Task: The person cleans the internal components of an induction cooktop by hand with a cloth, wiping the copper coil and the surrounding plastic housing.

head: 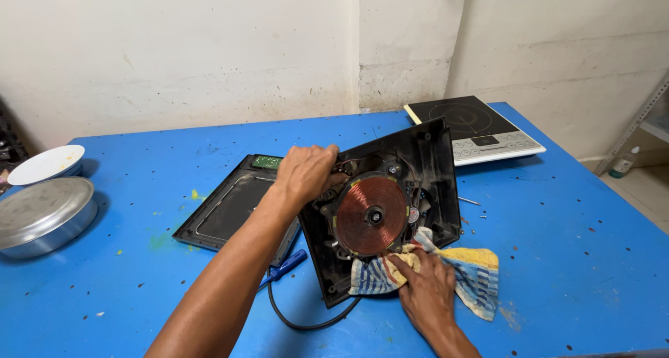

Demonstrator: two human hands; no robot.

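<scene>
Here, the opened cooker base (390,211) stands tilted near the middle of the blue counter (571,246), its copper coil (371,215) facing the viewer. The left hand (304,173), at ten o'clock from the coil, has its grip clenched on the base's upper edge. The right hand (426,292), at five o'clock, presses a striped cloth (474,274) with fingers spread flat, grasping nothing. The removed top panel (226,208) lies at nine o'clock, just beside the base.
</scene>
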